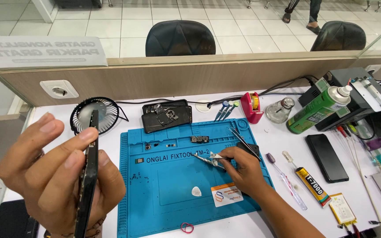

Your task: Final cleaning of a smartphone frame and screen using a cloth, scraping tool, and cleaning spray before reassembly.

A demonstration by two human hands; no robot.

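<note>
My left hand (54, 176) holds a dark opened phone body (88, 176) edge-on, raised close to the camera at the left. My right hand (243, 169) rests on the blue repair mat (155, 211) and grips a small silvery tube or tool (206, 158) between its fingertips. Tweezers (239, 137) lie just beyond that hand on the mat. A white triangular pick (196, 191) and a white and orange card (226, 194) lie on the mat near my right wrist. Small loose parts (199, 139) sit at the mat's far edge.
Behind the mat lie dark phone shells (167, 115), a small black fan (104, 113), screwdrivers (225, 110), a pink tape dispenser (251, 107), a glass bottle (279, 110). To the right: green spray can (318, 110), black phone (326, 157), glue tube (311, 185), brush (285, 180), battery (342, 209).
</note>
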